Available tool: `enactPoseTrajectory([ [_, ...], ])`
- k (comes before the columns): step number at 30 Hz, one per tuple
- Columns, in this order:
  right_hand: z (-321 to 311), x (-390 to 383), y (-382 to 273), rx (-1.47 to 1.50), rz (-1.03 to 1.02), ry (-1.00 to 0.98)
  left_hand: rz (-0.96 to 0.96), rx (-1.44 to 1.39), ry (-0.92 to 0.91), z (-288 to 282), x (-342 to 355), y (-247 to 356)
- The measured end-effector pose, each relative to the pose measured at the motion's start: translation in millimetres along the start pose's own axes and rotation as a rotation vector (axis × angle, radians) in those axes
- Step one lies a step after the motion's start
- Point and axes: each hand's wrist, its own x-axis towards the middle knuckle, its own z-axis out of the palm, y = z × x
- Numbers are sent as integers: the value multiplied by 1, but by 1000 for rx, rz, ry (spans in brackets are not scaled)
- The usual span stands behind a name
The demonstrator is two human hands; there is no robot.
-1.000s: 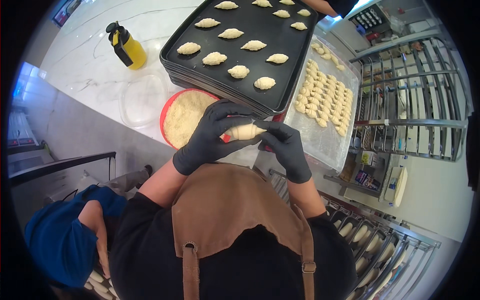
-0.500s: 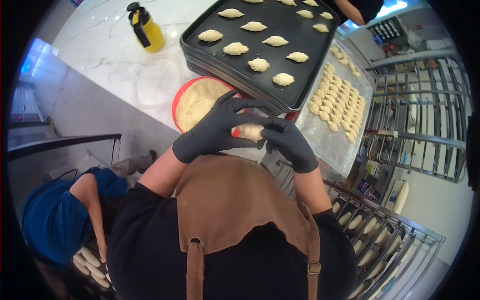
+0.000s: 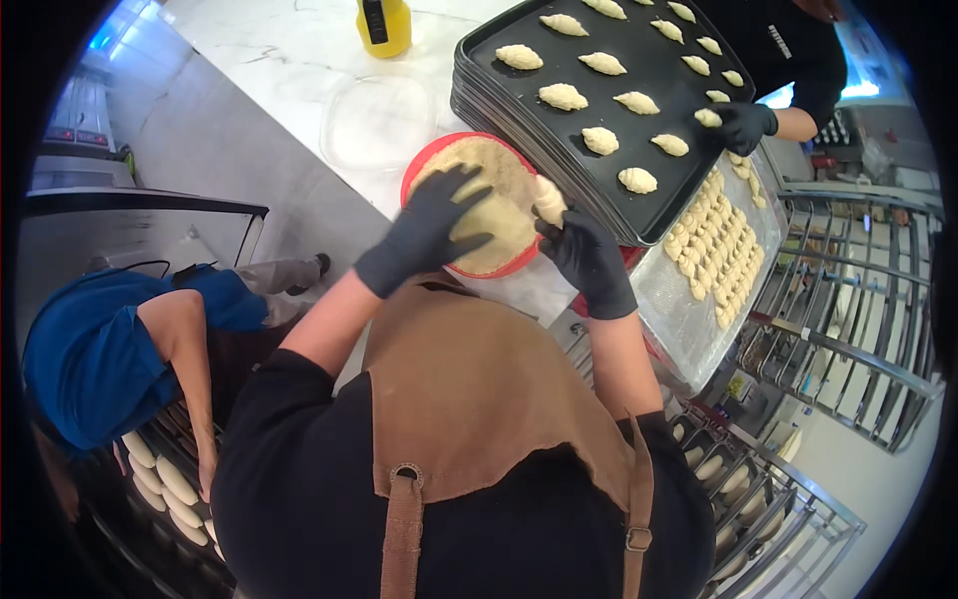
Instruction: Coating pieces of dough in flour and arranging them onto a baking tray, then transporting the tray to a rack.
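My right hand (image 3: pixel 591 262), in a black glove, grips a pale rolled piece of dough (image 3: pixel 549 200) at its lower end, holding it upright by the right rim of a red bowl (image 3: pixel 411 175). Pale crumbs (image 3: pixel 504 185) fill the bowl. Above the crumbs, my left hand (image 3: pixel 431 228), also gloved, is open with its fingers spread. Beyond the bowl, a dark baking tray (image 3: pixel 636 128) tops a stack of trays and carries spaced, crumb-coated dough pieces (image 3: pixel 639 180).
Rows of shaped dough (image 3: pixel 714 245) lie on a plastic-covered tray (image 3: pixel 671 314) at right. A co-worker's gloved hand (image 3: pixel 743 128) touches a piece on the dark tray. A clear lid (image 3: pixel 377 118) and yellow bottle (image 3: pixel 384 28) are at left. Another person (image 3: pixel 105 349) bends over long loaves (image 3: pixel 178 479).
My hands have parted: the left opened over the crumbs, while the right took the dough piece to the bowl's rim. A co-worker's gloved hand has come in at the tray's far right.
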Motion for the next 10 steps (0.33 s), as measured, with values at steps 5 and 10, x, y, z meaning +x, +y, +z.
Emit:
enactPoseTrajectory([
  [5, 17, -13, -7, 129, -21, -111, 164, 53, -79, 57, 25, 19],
  [10, 4, -33, -10, 168, -23, -52, 294, 139, -226, 86, 37, 11],
])
